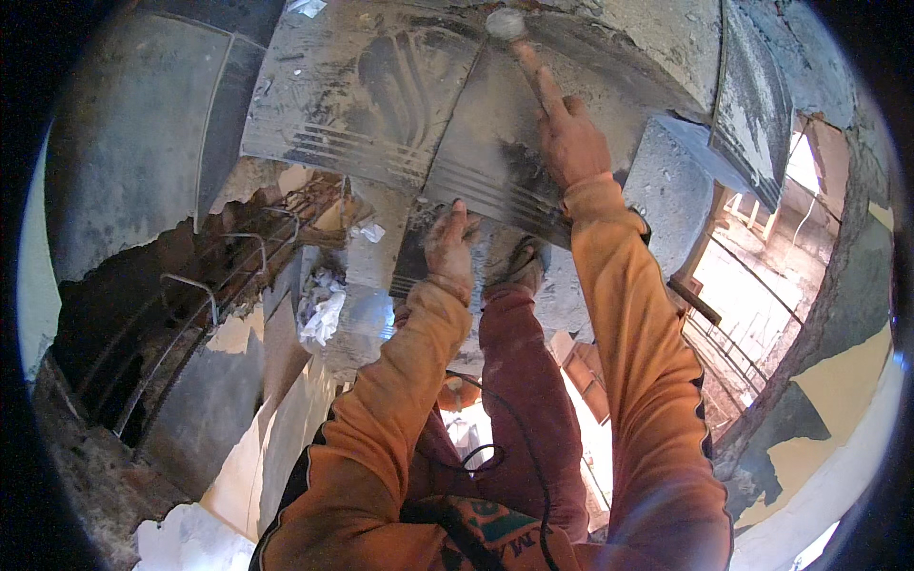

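My right hand (574, 143) is closed round the brown handle of a hammer (506, 25), whose dusty grey, rounded head lies farther away over the steps. Beneath it stretches a grooved dark stone slab (495, 157), coated in dust. At that slab's near edge is my left hand (451, 249); a digit rests up against the edge and the other fingers look curled at it, partly hidden. Beside it on the left lies another grooved slab (357, 90), smeared with dust. Part of a lower dark slab (419, 249) shows next to my left wrist.
A broken opening with bent metal bars (190, 285) gapes on the left. Crumpled white paper (322, 305) lies near it. On the right, a loose slab (752, 105) leans beside a bright drop with rods. My sandalled foot (519, 262) stands close to my left hand.
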Tool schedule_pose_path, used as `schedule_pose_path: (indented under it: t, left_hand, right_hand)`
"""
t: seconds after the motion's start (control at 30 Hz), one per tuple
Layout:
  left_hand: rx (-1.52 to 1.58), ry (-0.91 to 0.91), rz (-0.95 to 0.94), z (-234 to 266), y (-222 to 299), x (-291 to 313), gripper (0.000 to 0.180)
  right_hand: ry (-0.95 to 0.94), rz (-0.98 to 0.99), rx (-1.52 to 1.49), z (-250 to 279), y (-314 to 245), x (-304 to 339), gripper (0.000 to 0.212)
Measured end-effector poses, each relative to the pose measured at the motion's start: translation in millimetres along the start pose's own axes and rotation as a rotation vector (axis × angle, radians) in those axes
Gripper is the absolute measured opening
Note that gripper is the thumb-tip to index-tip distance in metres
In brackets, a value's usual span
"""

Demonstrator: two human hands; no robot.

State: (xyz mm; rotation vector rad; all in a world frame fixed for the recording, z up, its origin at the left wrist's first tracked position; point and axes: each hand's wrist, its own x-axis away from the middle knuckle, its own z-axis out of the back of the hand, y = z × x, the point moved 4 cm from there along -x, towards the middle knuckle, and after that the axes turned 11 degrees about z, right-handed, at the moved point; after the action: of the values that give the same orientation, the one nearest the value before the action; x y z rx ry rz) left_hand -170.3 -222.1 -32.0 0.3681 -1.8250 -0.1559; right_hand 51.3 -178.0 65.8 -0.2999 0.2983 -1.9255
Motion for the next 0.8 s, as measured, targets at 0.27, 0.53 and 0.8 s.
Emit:
schedule_pose_path:
  t: [0.27,0.53,0.8]
  left_hand:
    - [-0.044,-0.085,0.017,4,-2,-8,0.028]
    - [-0.022,-0.072,0.040,3,-10,-10,0.027]
    - [-0.033,-0.019,0.031,1,-18,-12,0.031]
  right_hand:
    - [-0.011,-0.002,0.119,7,11,3,0.061]
    - [-0.037,-0.090,0.128,16,46,42,0.059]
    - [-0.045,-0.190,0.131,24,71,60,0.059]
